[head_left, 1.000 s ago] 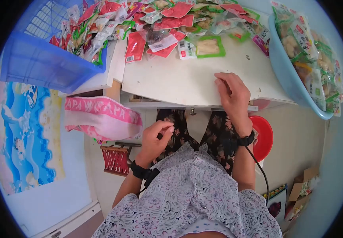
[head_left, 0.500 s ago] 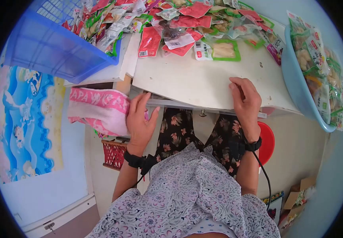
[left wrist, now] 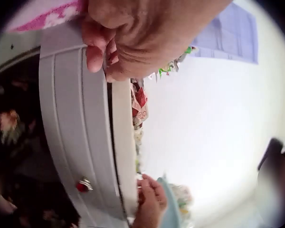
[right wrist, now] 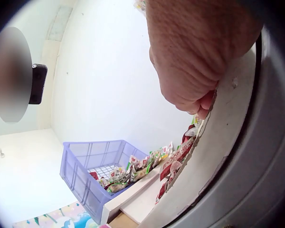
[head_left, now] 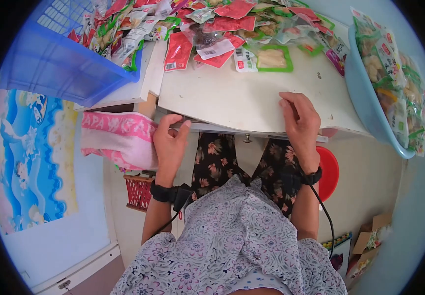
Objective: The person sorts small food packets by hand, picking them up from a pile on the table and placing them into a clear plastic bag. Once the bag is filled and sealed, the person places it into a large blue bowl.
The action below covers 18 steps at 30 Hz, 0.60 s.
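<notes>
My left hand (head_left: pixel 170 147) is at the left front of the white table (head_left: pixel 222 93), its fingers and thumb curled at the left end of a drawer front. In the left wrist view, this hand (left wrist: pixel 142 38) pinches the top edge of the grey-white drawer front (left wrist: pixel 66 123), which has a round knob. My right hand (head_left: pixel 302 123) rests on the tabletop near its front edge, fingers loosely bent and holding nothing. The right wrist view shows that hand (right wrist: pixel 199 57) with its fingertips low over the tabletop (right wrist: pixel 232 109).
Many sealed food packets (head_left: pixel 178 51) lie along the table's back. A blue crate (head_left: pixel 65 73) of packets stands left, a light blue basin (head_left: pixel 369 98) of packets right. A pink towel (head_left: pixel 119 137) hangs beside my left hand. Below are a red bucket (head_left: pixel 328 172) and a red stool (head_left: pixel 138 191).
My left hand has moved from over my lap, left and forward to the drawer, and its spread fingers have curled. My right hand has stayed on the tabletop.
</notes>
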Tool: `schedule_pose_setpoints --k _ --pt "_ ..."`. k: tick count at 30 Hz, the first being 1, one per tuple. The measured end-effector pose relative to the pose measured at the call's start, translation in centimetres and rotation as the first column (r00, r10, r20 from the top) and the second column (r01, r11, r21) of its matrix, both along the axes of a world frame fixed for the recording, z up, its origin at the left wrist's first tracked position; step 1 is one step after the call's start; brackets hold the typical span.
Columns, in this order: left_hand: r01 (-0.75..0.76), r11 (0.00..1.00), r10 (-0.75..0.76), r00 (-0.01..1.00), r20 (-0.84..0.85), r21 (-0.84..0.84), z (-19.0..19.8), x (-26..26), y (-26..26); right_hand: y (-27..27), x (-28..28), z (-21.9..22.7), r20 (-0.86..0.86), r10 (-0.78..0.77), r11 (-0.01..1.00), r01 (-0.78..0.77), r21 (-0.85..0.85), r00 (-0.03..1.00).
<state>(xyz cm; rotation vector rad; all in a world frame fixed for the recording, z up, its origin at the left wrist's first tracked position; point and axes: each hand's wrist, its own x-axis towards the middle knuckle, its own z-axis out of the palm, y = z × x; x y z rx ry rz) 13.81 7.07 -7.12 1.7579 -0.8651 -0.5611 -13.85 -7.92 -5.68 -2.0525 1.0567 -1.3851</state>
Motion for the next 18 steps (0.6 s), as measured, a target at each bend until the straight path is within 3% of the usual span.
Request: schedule_pose_setpoints --k 9,12,15,18 --pt "-0.146 0.967 0.063 0.932 -0.358 -0.210 -1.7 0.8 0.2 0.4 -0.2 0.4 -0.032 -0.023 0.998 0.025 0.049 0.999" --pt "0.043 0.951 -0.167 0.903 -0.395 -0.305 1.4 -1.0 1.6 0.4 0.0 0.6 -0.073 -0.031 0.999 0.033 0.032 0.997" --pt "0.091 0.863 -0.314 0.867 -0.387 -0.496 4.4 -1.9 2.0 0.5 0.0 0.8 -0.069 -0.024 0.997 0.029 0.072 0.997" --pt "0.175 0.755 -0.389 0.895 -0.217 -0.633 6.6 -1.0 2.2 0.2 -0.2 0.2 -0.045 -0.014 0.999 0.015 0.029 0.999"
